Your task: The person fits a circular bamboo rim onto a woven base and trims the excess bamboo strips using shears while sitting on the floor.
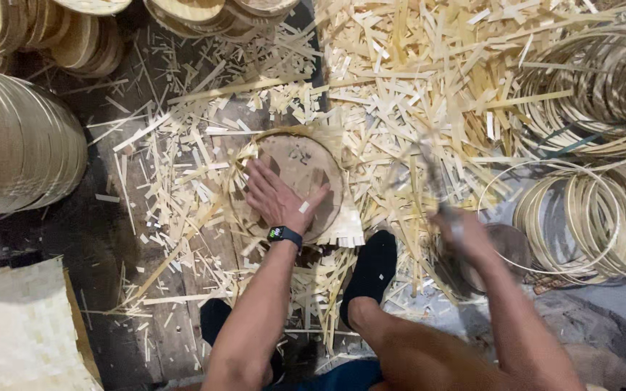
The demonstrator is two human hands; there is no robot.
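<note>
Below, left hand [278, 197] fingers spread flat on one round disc [300, 174], right hand [464, 233] gripping one blurred blade [432, 170].

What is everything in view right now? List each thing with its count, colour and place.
round wooden disc: one, brown, centre, under the left hand
bamboo strip offcuts: too many to count, pale yellow, strewn over the floor
bamboo hoops: two piles, tan, right side
stacked round trays: several stacks, tan, left and top edge
woven mat: one, cream, bottom left
blade-like tool: one, blurred, in the right hand
left hand: flat on the disc, dark watch on the wrist
right hand: gripping the tool
</note>
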